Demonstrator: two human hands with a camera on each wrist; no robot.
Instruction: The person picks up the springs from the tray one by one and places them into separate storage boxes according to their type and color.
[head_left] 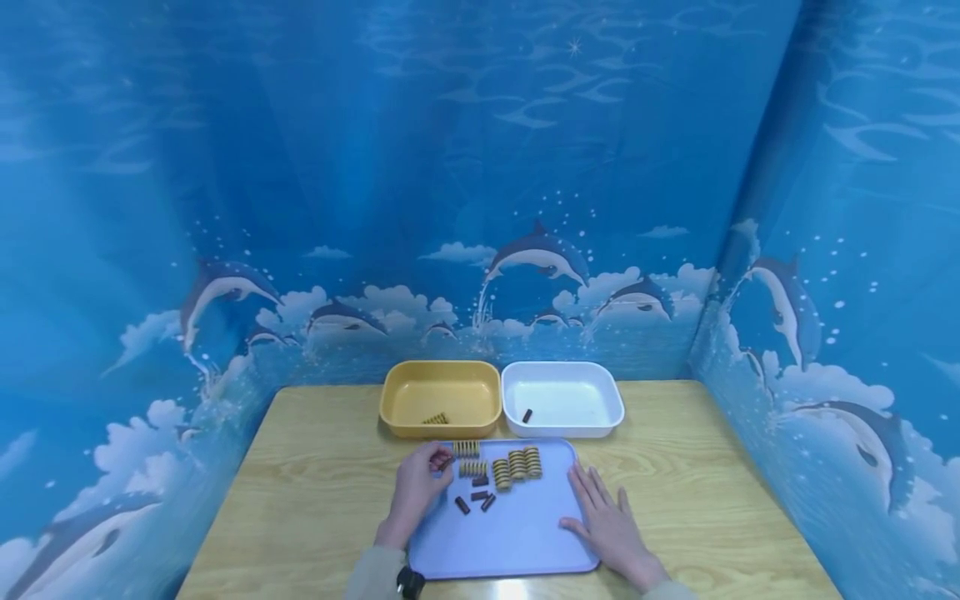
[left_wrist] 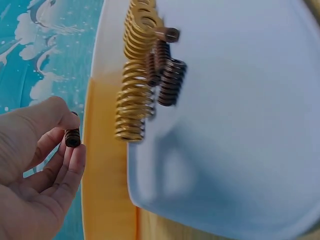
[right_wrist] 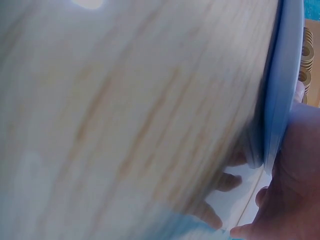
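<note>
My left hand [head_left: 415, 487] is over the upper left of the lilac tray [head_left: 517, 542]. Between thumb and fingertips it pinches a small dark brown coil spring [left_wrist: 72, 137], whose end shows in the left wrist view. Just right of that hand, two yellow springs [head_left: 474, 468] lie sideways, and three more yellow springs [head_left: 517, 464] are lined up beside them. Several dark brown springs [head_left: 462, 505] are scattered below. My right hand [head_left: 611, 525] rests on the tray's right edge, fingers extended; the right wrist view shows its fingers [right_wrist: 227, 182] partly hidden by that edge.
Behind the tray stand a yellow bin [head_left: 442, 432], with a yellow spring [head_left: 435, 418] inside, and a white bin [head_left: 562, 432], which holds one dark spring [head_left: 527, 415]. All sit on a wooden table [head_left: 315, 483], with a dolphin-print curtain [head_left: 420, 208] behind it.
</note>
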